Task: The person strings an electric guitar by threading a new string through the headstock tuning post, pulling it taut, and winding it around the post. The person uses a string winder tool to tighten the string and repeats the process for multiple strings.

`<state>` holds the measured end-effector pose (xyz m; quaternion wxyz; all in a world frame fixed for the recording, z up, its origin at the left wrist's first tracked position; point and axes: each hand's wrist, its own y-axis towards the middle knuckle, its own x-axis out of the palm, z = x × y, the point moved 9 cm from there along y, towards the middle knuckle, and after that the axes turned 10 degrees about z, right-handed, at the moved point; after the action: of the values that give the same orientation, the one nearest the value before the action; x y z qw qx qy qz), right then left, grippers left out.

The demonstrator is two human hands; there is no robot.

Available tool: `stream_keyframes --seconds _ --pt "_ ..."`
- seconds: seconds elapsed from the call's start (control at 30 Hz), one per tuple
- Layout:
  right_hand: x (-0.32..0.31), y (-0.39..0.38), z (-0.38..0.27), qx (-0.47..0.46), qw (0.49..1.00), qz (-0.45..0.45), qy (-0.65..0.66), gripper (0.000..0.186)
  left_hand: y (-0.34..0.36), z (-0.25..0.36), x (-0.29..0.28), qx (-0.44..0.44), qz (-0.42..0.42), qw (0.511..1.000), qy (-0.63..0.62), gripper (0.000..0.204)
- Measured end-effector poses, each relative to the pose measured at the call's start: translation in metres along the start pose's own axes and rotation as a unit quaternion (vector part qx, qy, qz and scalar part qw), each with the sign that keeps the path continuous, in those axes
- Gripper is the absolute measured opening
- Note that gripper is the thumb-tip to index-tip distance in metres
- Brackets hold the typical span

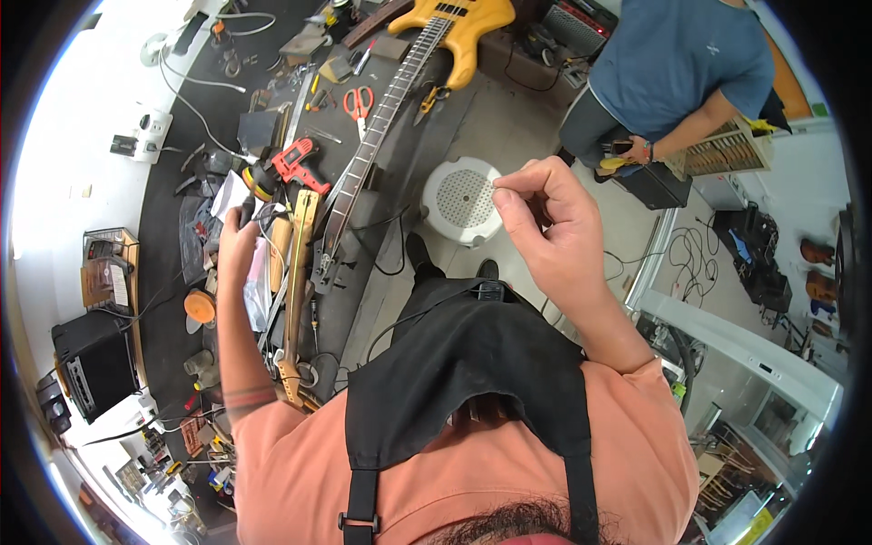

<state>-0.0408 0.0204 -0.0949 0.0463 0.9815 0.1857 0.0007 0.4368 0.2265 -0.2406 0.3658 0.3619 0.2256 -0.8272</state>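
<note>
My left hand (238,241) reaches over the workbench at the left, its fingers closed around a small black object (247,211) whose kind I cannot tell. Beside it lie a red and black power tool (295,163) and a loose guitar neck (300,263). In front of my chest, my right hand (556,232) is raised with thumb and forefinger pinched together. What sits in that pinch, if anything, is too small to make out. A yellow bass guitar (463,41) lies along the bench, its long fretted neck (386,113) pointing toward me.
Red-handled scissors (359,102) and yellow-handled pliers (431,102) lie beside the bass neck. A round white stool (461,202) stands on the floor ahead. Another person in a blue shirt (681,54) is at the far right. Cables (695,259) trail over the floor.
</note>
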Motion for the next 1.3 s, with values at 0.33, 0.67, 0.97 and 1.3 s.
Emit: stream_keyframes --seconds 0.33,0.67,0.97,1.3 --pt "-0.109 -0.064 -0.058 -0.106 0.986 0.077 0.1 0.009 -0.267 0.397 0.118 0.465 -0.039 0.858 -0.216 0.035" --pt "-0.179 -0.104 -0.08 -0.197 0.967 0.158 0.04 0.012 -0.324 0.454 0.157 0.559 -0.091 0.791 -0.232 0.035" --pt "-0.192 -0.118 -0.084 -0.205 0.962 0.18 0.022 0.011 -0.332 0.452 0.171 0.55 -0.107 0.79 -0.249 0.044" --pt "-0.185 -0.117 -0.08 -0.199 0.963 0.18 0.01 0.012 -0.331 0.444 0.167 0.552 -0.075 0.796 -0.238 0.04"
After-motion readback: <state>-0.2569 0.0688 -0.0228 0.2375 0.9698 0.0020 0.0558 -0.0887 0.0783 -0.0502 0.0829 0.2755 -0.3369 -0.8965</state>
